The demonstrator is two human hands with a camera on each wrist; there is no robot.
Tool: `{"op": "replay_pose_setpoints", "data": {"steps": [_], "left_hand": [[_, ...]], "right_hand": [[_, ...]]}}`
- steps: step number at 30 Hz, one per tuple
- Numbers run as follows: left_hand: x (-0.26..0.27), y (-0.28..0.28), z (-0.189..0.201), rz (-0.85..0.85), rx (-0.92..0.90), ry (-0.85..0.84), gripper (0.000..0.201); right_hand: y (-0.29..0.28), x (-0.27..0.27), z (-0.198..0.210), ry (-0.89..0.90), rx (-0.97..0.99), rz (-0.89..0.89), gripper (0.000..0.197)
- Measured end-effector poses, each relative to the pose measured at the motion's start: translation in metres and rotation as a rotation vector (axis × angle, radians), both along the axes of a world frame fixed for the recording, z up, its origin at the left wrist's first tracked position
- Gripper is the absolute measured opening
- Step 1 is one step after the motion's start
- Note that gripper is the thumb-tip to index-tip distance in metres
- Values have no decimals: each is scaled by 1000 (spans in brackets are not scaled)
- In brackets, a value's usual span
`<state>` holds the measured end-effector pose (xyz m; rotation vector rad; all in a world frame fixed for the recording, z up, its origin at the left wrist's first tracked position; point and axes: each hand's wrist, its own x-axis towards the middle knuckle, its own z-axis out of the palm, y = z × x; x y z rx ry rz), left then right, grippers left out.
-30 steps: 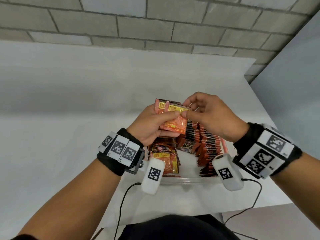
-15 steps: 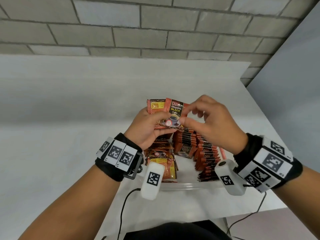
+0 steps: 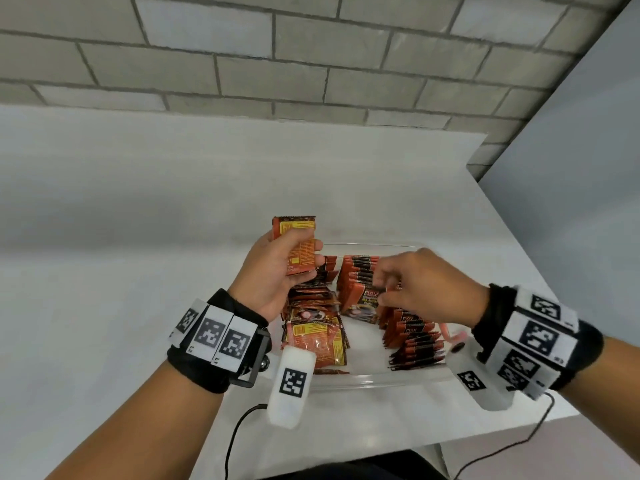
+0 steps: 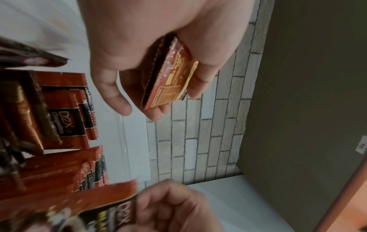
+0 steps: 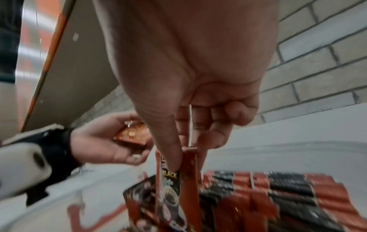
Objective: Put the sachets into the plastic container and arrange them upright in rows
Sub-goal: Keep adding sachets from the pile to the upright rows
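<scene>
My left hand (image 3: 277,271) grips a small stack of red-orange sachets (image 3: 297,245) above the left side of the clear plastic container (image 3: 363,379); the same stack (image 4: 168,78) shows in the left wrist view. My right hand (image 3: 415,289) pinches one red-and-black sachet (image 3: 365,301) by its top and holds it upright at the front of the middle row. In the right wrist view thumb and fingers pinch that sachet (image 5: 172,185). Upright rows of sachets (image 3: 412,337) fill the container's middle and right. Loose sachets (image 3: 317,336) lie flat at its left.
The container stands on a white table (image 3: 104,271) near its front edge and right corner. A grey brick wall (image 3: 277,64) runs behind. Cables (image 3: 239,431) hang from the wrist cameras over the table edge.
My right hand took one sachet off the stack held in my left hand and lowered it into the container's middle row. The left hand stayed raised with the remaining stack.
</scene>
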<state>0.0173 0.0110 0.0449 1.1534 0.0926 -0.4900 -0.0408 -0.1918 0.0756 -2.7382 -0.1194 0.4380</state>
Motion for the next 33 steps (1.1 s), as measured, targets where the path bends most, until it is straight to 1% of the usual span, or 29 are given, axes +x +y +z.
{"op": "replay_pose_setpoints", "data": {"steps": [4, 8, 10, 12, 16, 18, 20, 22, 25, 33], "left_hand": [[-3, 4, -1, -16, -16, 10, 17], [-4, 11, -1, -17, -32, 16, 16], [-4, 15, -2, -8, -36, 18, 15], [-4, 18, -2, -3, -39, 20, 15], [-5, 23, -4, 0, -34, 22, 14], [-5, 23, -5, 1, -35, 26, 16], [-5, 24, -4, 2, -36, 29, 17], [-5, 23, -4, 2, -39, 28, 16], [-4, 23, -4, -3, -36, 22, 16], [-3, 21, -6, -14, -25, 28, 18]], "right_hand": [[3, 0, -17, 79, -170, 63, 7], [7, 3, -25, 104, -261, 90, 8], [9, 6, -29, 96, -300, 115, 5], [10, 7, -31, 89, -327, 141, 2], [12, 10, -31, 97, -352, 156, 3], [15, 11, -30, 107, -383, 171, 6], [17, 11, -29, 106, -433, 197, 9], [20, 12, -28, 91, -492, 223, 5], [23, 12, -27, 83, -554, 244, 8], [22, 14, -26, 86, -605, 254, 8]]}}
